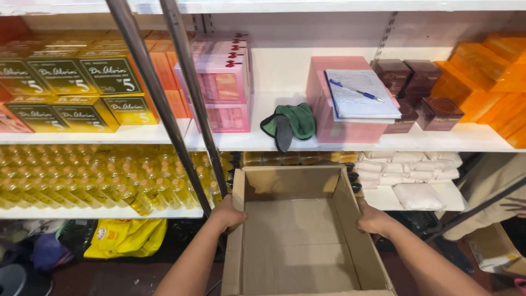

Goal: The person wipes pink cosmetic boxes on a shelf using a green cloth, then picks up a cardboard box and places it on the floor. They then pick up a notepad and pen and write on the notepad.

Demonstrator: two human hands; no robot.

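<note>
- Cardboard box (pixel 298 241), open and empty, sits nearest.
- Left hand (pixel 227 214) clamps its left wall; right hand (pixel 372 219) clamps its right wall.
- Green cloth (pixel 290 123) lies on the shelf (pixel 263 143) beyond.

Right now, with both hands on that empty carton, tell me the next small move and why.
Probably raise the open cardboard box a little toward the shelf edge. The left hand and right hand grip opposite walls, the box is empty, and it sits below the shelf holding the pink boxes.
</note>
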